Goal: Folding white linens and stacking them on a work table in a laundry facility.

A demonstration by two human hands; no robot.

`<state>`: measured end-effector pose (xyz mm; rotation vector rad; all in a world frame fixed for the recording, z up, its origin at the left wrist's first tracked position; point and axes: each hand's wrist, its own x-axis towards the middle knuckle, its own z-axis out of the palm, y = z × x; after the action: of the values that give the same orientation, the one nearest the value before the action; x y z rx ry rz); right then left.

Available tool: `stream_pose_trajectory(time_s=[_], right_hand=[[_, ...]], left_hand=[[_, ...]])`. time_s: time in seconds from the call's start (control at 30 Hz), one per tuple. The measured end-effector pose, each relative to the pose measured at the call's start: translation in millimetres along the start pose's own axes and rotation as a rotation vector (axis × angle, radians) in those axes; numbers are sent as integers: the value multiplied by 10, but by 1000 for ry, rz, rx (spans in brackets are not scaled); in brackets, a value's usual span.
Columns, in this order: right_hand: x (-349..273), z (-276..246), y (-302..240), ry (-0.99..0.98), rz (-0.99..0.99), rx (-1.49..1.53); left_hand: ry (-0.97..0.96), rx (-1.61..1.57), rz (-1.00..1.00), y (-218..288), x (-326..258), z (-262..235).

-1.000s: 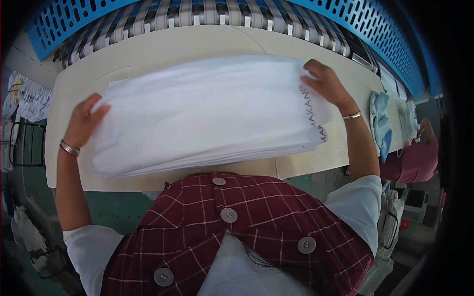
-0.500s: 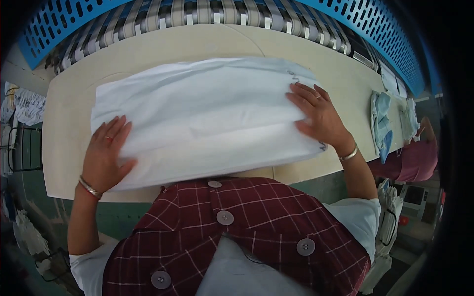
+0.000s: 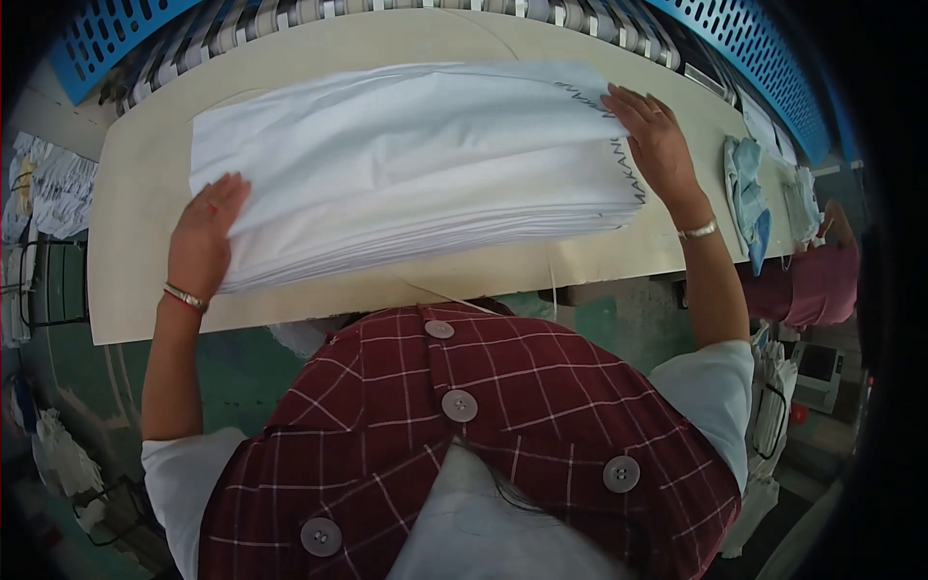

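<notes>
A thick stack of white cloth sheets [image 3: 416,164] lies across the table in front of me. Dark lettering runs along its right end, and the top layer is creased, with a fold across its middle. Over the left end rests my left hand [image 3: 208,227], open, its fingers stretched out on the fabric. My right hand [image 3: 660,145] is at the right end, fingers extended against the edge of the top layer beside the lettering. Its thumb is mostly hidden. Layered sheet edges show along the near side of the stack.
The pale table [image 3: 135,280] curves round the stack. Beyond it stand a row of rollers with belts [image 3: 387,8] and blue perforated panels [image 3: 744,58]. Light blue cloth [image 3: 746,193] lies at the right, near another person in a dark pink top [image 3: 812,280]. White bundles [image 3: 63,184] sit at left.
Both hands and the stack now appear higher in view. My right hand has shifted outward to the cloth's right edge. More lettering and the layered near edges now show.
</notes>
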<state>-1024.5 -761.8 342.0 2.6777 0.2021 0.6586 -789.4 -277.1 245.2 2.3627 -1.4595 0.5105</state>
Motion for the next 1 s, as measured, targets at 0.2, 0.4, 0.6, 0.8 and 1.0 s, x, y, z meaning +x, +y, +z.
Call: stream_pose_trajectory(time_s=[0.2,0.4,0.6,0.8,1.0], right_hand=[[-144,-19,-203,87,48,-72],[-533,83,-494,-195,165,235],[-457,-25,-568,-222,173,180],[-60,-481,-673,-462,162,278],[326,-452,-904,-191,102,602]], left_hand=[[-3,14,-88,10,-100,43],[-104,-29,-89,222,-218,66],[-121,-68,-77,138,-227,56],[-230,-71,-72,174,-201,-207],[-469,-186,-36,508,-192,-681]])
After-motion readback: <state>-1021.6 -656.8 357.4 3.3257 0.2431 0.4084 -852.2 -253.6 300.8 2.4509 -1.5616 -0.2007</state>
